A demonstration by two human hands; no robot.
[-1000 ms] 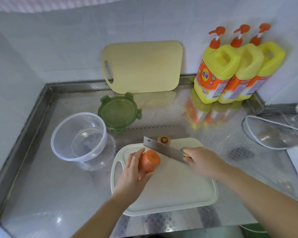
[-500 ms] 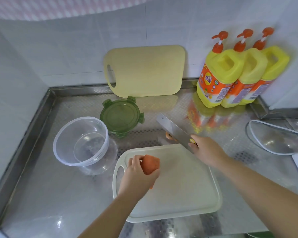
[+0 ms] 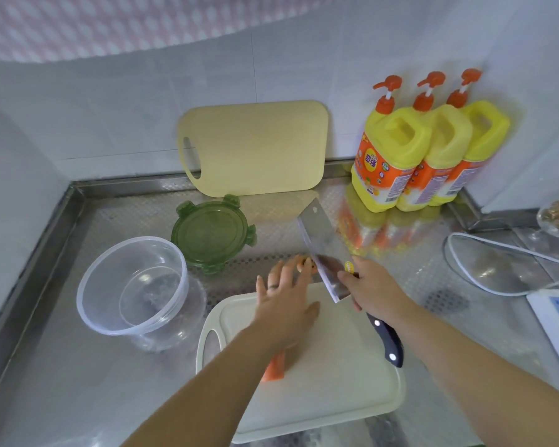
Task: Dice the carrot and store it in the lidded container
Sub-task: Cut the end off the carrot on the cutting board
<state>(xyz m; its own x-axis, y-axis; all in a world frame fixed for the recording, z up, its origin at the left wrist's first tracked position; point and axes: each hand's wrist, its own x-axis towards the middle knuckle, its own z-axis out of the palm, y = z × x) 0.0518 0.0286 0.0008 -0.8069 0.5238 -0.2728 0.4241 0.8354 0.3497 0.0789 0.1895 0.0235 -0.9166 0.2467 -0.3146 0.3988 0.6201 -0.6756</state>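
Head | step: dicing not yet begun — carrot (image 3: 273, 366) on board (image 3: 336, 382) | left hand (image 3: 284, 301) spread, empty | right hand (image 3: 371, 288) grips cleaver (image 3: 323, 240) | next — pin carrot, slice.

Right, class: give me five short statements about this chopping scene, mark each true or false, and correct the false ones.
1. The green lid is clipped onto the clear container. False: it lies on the counter beside the open container.
2. The right hand grips the cleaver. True.
3. Diced carrot fills the container. False: it is empty.
4. Three yellow pump bottles stand against the wall. True.
5. The carrot lies on the white board. True.
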